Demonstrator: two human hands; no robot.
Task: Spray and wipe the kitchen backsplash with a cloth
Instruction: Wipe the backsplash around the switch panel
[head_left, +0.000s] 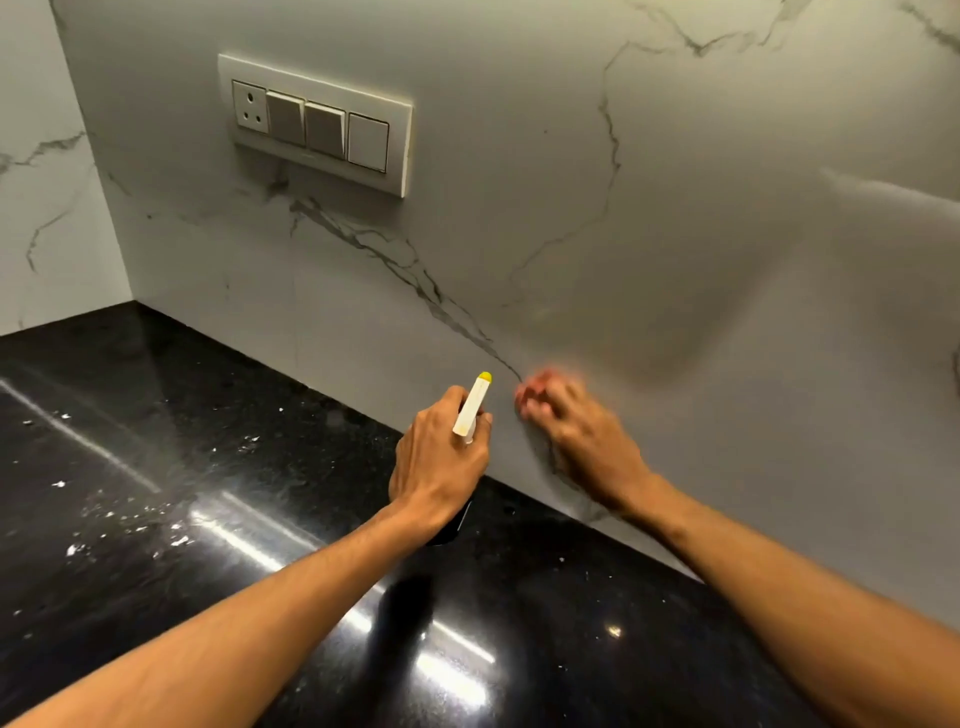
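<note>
Mid-frame, the left hand (441, 467) grips the white, yellow-tipped plastic spray bottle (471, 408) aimed at the white veined marble backsplash (519, 208) just beside the blurred right hand (576, 431), its grip unreadable, so mist might wet it or the upper-left cream socket-and-switch plate (317, 124).

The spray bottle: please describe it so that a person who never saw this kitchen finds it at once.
Look where the black countertop meets the marble backsplash. There the left hand grips the spray bottle; only its white head with the yellow tip stands out.
</note>
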